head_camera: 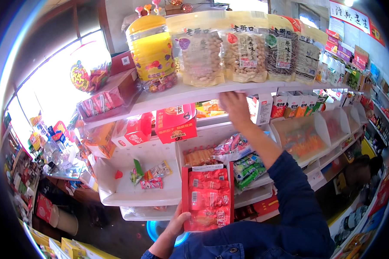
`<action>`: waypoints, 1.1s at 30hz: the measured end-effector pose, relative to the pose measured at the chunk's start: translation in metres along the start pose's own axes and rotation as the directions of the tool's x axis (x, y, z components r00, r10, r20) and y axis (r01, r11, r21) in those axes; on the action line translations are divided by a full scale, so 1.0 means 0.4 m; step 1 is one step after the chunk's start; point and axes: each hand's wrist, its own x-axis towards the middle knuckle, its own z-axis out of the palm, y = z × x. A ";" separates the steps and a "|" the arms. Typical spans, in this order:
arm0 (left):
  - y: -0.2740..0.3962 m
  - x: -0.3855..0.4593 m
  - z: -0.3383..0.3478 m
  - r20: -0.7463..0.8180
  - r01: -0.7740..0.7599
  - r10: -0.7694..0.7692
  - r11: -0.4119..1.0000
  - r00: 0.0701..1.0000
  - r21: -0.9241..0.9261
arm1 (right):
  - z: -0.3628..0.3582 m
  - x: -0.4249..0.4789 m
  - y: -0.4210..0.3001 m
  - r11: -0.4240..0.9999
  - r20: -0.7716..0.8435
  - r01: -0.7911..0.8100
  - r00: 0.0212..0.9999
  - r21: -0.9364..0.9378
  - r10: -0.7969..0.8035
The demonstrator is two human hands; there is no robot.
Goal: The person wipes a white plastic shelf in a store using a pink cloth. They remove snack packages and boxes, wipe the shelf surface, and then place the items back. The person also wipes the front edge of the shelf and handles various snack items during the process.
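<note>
My left hand [178,220] grips the lower left side of an open red box [231,194] of red snack packets [209,197], held tilted in front of my body. My right hand [235,105] is raised to the underside edge of the white upper shelf [194,92]; its fingertips are blurred, and whether they touch the shelf cannot be told. Below that hand lie pink candy bags [233,145] and green candy bags [248,170] in a white bin. Behind the red box sits a row of orange-brown sticks [199,156].
Bags of nuts and seeds [246,51] and a yellow candy jar [152,51] stand on the upper shelf. A red carton [176,123] hangs over the left bin [116,194], which holds a few loose sweets [152,183]. A blue basin [152,228] is on the floor.
</note>
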 end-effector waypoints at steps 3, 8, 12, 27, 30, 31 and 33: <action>-0.004 -0.014 -0.003 -0.017 -0.006 0.005 1.000 1.000 -0.022 | -0.036 -0.053 0.104 0.960 -0.028 -0.152 0.988 -0.236 0.150; -0.005 -0.021 -0.006 -0.020 -0.027 0.026 0.999 0.999 -0.043 | -0.034 -0.113 0.255 0.909 -0.075 -0.268 0.963 -0.319 0.258; 0.004 -0.015 0.001 -0.013 -0.012 0.011 0.999 1.000 -0.052 | 0.004 -0.096 0.231 0.847 0.055 -0.389 0.898 -0.362 0.436; 0.010 -0.019 0.014 -0.016 -0.024 0.023 0.999 1.000 -0.027 | 0.060 0.039 -0.132 0.985 0.122 0.016 0.993 -0.175 0.006; 0.006 -0.028 0.015 -0.038 -0.026 0.025 1.000 0.999 -0.017 | 0.025 0.012 -0.041 0.896 0.266 -0.008 0.953 -0.445 0.141; 0.005 -0.022 0.019 -0.031 -0.022 0.022 1.000 0.999 -0.014 | 0.029 -0.007 0.020 0.902 0.308 -0.083 0.923 -0.423 0.230; 0.000 -0.032 0.016 -0.047 -0.022 0.022 1.000 0.999 -0.013 | -0.008 -0.035 0.093 0.897 0.316 -0.158 0.899 -0.413 0.304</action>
